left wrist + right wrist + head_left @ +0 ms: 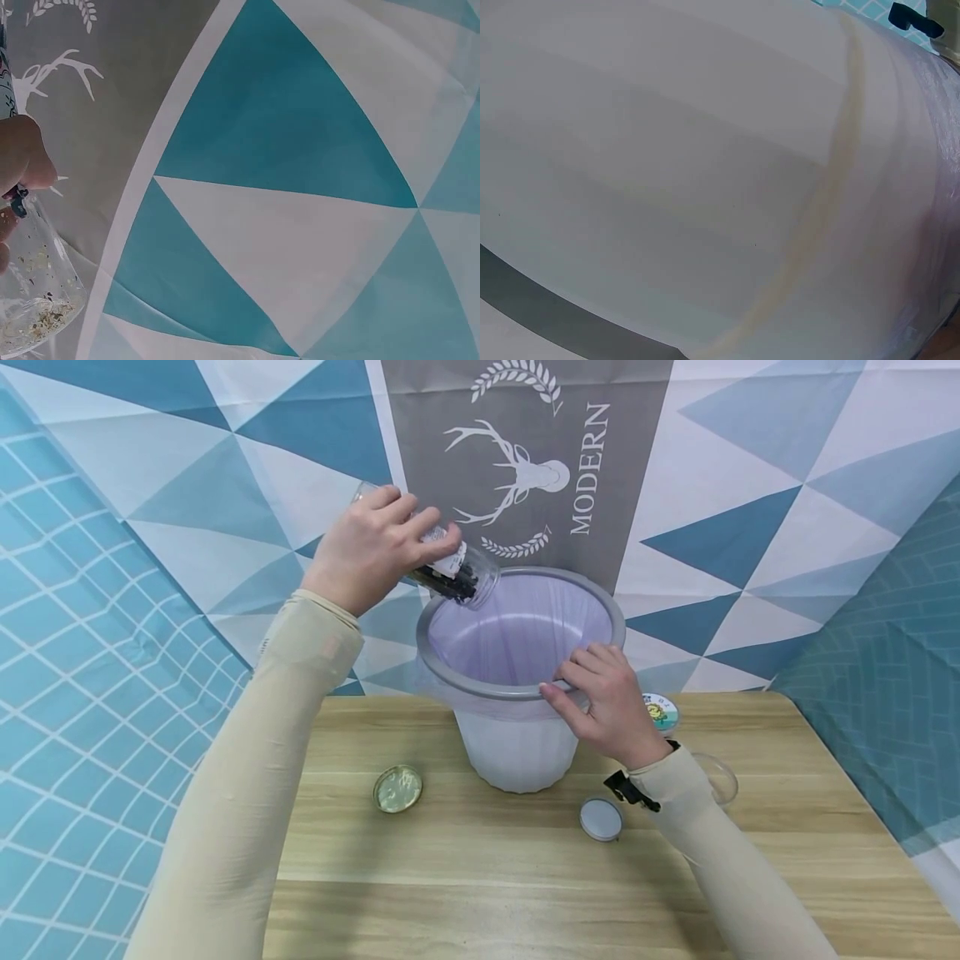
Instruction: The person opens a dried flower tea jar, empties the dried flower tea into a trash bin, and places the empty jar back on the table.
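My left hand (378,543) grips a clear jar (480,578) with a white label, tipped so its mouth end points down at the bin. Dark pieces lie near that mouth. In the left wrist view, small flakes cling inside the other end of the jar (49,311). A white trash bin (517,747) with a grey rim and a thin purple liner (517,631) stands upright below. With its fingers curled over the near right rim, my right hand (607,702) holds the bin. The right wrist view is filled mostly by the bin's pale wall (667,165).
A gold-toned lid (397,789) lies left of the bin on the wooden table (450,877). To the right are a white lid (601,819), a round container with a printed top (662,712) and a clear round piece (723,778), partly behind my forearm. A patterned cloth (712,568) hangs behind.
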`<state>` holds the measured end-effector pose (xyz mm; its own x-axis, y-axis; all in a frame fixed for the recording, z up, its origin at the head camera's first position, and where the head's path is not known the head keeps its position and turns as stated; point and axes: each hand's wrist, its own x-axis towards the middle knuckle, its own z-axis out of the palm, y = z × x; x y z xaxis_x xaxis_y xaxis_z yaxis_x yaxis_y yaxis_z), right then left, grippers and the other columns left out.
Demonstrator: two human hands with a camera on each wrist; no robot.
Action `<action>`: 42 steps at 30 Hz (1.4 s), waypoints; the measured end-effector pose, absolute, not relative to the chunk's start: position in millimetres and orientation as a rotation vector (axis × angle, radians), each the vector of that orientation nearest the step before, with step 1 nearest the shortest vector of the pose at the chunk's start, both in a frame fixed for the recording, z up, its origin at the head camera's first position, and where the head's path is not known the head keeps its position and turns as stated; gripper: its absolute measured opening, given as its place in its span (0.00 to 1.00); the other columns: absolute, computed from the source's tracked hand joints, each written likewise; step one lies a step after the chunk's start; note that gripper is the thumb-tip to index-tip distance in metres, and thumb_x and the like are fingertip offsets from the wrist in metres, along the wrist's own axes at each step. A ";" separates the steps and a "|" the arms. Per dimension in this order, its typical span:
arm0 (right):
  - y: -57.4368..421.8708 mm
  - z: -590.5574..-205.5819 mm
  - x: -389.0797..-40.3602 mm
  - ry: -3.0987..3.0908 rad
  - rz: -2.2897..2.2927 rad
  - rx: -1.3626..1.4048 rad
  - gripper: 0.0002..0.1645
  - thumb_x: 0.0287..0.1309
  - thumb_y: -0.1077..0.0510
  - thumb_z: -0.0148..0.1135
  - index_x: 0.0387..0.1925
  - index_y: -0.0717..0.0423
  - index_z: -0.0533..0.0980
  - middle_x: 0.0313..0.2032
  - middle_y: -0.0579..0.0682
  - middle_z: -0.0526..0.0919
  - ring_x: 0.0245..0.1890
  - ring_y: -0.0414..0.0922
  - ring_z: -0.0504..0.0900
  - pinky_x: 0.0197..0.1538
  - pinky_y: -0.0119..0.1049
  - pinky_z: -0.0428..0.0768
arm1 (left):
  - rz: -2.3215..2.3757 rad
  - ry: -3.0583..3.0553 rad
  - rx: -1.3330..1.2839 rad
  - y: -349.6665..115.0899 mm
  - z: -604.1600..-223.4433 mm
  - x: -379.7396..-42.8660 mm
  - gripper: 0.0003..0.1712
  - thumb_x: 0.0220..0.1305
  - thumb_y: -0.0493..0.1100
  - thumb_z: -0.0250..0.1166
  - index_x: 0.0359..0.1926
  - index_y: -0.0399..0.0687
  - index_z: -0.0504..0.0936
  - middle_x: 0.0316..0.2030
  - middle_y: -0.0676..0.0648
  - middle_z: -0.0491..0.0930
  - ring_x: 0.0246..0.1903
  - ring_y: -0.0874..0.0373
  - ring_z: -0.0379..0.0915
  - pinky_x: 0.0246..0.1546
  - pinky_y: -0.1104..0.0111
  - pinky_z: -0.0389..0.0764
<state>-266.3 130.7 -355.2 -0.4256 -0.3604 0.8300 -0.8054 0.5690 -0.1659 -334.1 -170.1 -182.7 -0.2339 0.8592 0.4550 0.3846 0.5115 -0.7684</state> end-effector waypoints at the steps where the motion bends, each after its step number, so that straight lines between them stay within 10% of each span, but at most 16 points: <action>1: 130.8 -355.4 -266.3 -2.020 0.722 0.932 0.36 0.77 0.33 0.45 0.27 0.55 0.80 0.25 0.49 0.75 0.31 0.48 0.70 0.41 0.45 0.67 | 0.647 -1.821 -1.037 -169.6 -183.1 -334.1 0.25 0.73 0.22 0.50 0.54 0.53 0.80 0.42 0.42 0.83 0.41 0.43 0.78 0.49 0.57 0.80; 42: 130.7 -355.5 -266.3 -2.028 0.729 0.923 0.36 0.77 0.33 0.44 0.27 0.55 0.80 0.26 0.49 0.76 0.31 0.48 0.69 0.40 0.44 0.66 | 0.798 -1.739 -1.030 -161.6 -184.4 -334.1 0.34 0.69 0.17 0.45 0.61 0.55 0.77 0.47 0.43 0.81 0.48 0.44 0.78 0.63 0.59 0.77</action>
